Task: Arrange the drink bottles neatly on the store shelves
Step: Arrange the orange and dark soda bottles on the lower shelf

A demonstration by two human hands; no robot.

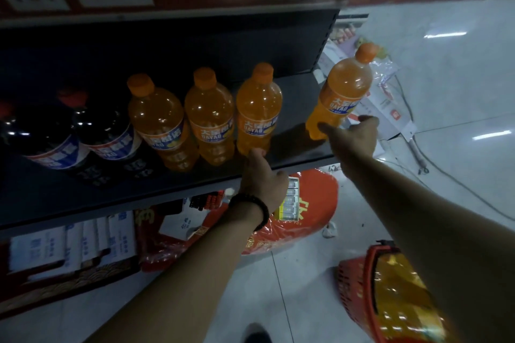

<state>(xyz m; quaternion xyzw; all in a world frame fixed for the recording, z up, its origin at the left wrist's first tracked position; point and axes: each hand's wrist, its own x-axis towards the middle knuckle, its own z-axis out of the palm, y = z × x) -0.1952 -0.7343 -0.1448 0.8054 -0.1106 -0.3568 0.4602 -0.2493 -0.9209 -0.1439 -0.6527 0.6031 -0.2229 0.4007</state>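
Three orange drink bottles stand in a row on the dark shelf (295, 92); the rightmost of them (257, 108) has my left hand (262, 178) touching its base with the fingertips. A fourth orange bottle (344, 92) stands apart near the shelf's right end, tilted a little, with my right hand (354, 139) around its lower part, thumb on the front. Two dark cola bottles (53, 136) stand at the left of the row. A gap of bare shelf lies between the third and fourth orange bottles.
A red basket (359, 273) holding more orange bottles sits on the tiled floor at the lower right. Red gift packs (312, 203) and white boxes (72, 242) fill the space under the shelf. Papers and plastic wrap lie on the floor beyond the shelf's end.
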